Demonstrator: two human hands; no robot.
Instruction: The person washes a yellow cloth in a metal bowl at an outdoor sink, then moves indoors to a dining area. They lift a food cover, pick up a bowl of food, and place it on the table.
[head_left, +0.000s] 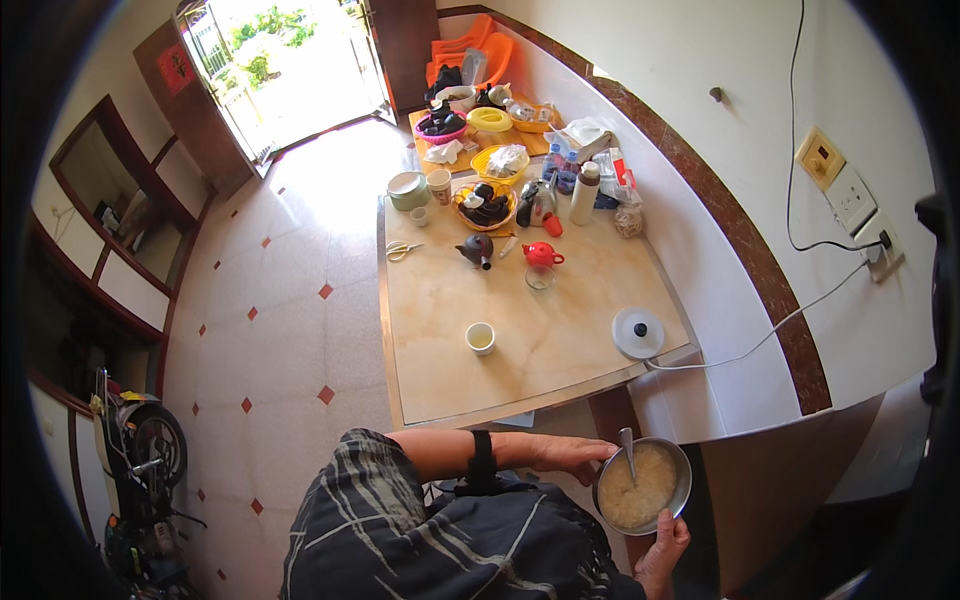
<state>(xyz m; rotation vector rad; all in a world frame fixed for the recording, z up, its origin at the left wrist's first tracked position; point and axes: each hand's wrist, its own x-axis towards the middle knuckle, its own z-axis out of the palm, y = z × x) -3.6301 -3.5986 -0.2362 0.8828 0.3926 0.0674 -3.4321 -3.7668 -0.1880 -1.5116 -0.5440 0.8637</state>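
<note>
Both of my hands are on a metal bowl (684, 491) to the right, just off the table's near edge. My left hand (574, 456) grips its left side, the forearm reaching across my body with a black band around the wrist. At the near right, my right hand (664, 547) holds the bowl with the thumb over the rim. Pale, lumpy porridge (645, 484) fills much of it. A metal spoon (627, 448) stands tilted in the porridge, its handle against the far rim. The fingers beneath the bowl are hidden.
The table (442, 382) bears a paper cup (480, 339) of yellowish liquid, a round white lid-like disc (637, 334) with a black knob, and a red teapot (540, 255). A white cable (742, 360) runs to the wall socket. A motorcycle (154, 450) stands left.
</note>
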